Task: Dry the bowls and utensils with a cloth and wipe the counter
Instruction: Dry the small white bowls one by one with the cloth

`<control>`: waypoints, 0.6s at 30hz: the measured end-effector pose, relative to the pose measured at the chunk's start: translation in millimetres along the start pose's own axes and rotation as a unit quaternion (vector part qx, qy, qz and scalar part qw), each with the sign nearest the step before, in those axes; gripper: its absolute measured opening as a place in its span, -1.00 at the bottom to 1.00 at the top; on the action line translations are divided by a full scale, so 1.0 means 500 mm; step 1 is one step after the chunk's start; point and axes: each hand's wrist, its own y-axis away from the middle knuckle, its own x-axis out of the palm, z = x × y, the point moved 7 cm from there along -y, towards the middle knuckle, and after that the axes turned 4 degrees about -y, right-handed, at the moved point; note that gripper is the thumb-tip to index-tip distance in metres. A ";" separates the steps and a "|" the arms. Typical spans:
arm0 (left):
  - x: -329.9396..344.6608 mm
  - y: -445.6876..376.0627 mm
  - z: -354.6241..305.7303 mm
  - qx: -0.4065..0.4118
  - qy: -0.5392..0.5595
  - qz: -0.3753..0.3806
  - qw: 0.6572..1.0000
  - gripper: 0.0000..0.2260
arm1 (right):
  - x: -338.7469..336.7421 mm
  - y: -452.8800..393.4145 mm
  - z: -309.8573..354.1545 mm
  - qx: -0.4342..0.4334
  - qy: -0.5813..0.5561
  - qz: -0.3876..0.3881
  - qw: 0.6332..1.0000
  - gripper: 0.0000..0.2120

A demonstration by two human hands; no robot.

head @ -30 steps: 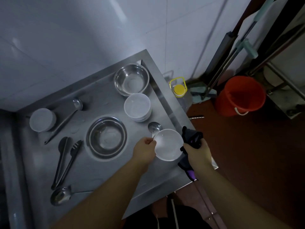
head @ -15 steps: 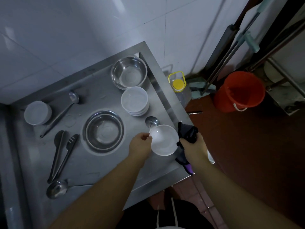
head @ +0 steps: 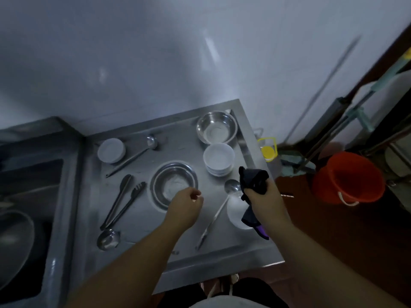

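The right hand (head: 264, 197) squeezes a dark cloth (head: 253, 180) with a purple end, bunched up above the right edge of the steel counter (head: 142, 221). A white bowl (head: 236, 213) sits on the counter just under that hand, beside a long spoon (head: 216, 213). The left hand (head: 185, 204) hangs over the middle with fingers loosely curled, holding nothing.

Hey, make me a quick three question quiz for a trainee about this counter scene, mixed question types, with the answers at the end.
1. True or false: the right hand holds a dark cloth.
2. What sits nearest the yellow-capped bottle? A) the stack of white bowls B) the tongs C) the sink
3. Fill in: the orange ____ stands on the floor.

Key: 1 true; 2 A; 3 bucket.
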 end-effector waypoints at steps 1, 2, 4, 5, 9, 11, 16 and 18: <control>-0.026 0.004 0.014 0.002 -0.009 -0.008 1.000 -0.79 | 0.031 0.002 0.017 -0.011 0.007 0.021 1.000 -0.82; -0.052 0.009 0.031 -0.001 -0.018 -0.017 1.000 -0.80 | 0.064 0.006 0.032 -0.022 0.016 0.042 0.999 -0.83; -0.101 0.016 0.073 -0.010 -0.029 -0.030 0.999 -0.78 | 0.131 0.016 0.058 -0.039 0.037 0.083 0.995 -0.83; -0.122 0.018 0.096 -0.016 -0.031 -0.033 0.999 -0.76 | 0.166 0.022 0.068 -0.046 0.052 0.102 0.992 -0.83; -0.196 0.015 0.198 -0.029 -0.056 -0.051 0.997 -0.77 | 0.299 0.039 0.093 -0.066 0.131 0.164 0.975 -0.85; -0.228 0.005 0.255 -0.043 -0.070 -0.050 0.995 -0.74 | 0.363 0.042 0.100 -0.075 0.165 0.190 0.965 -0.84; -0.299 -0.056 0.387 -0.064 -0.105 -0.022 0.992 -0.70 | 0.518 0.033 0.103 -0.101 0.262 0.221 0.934 -0.74; -0.328 -0.092 0.431 -0.066 -0.123 -0.009 0.990 -0.69 | 0.575 0.025 0.101 -0.109 0.295 0.218 0.924 -0.76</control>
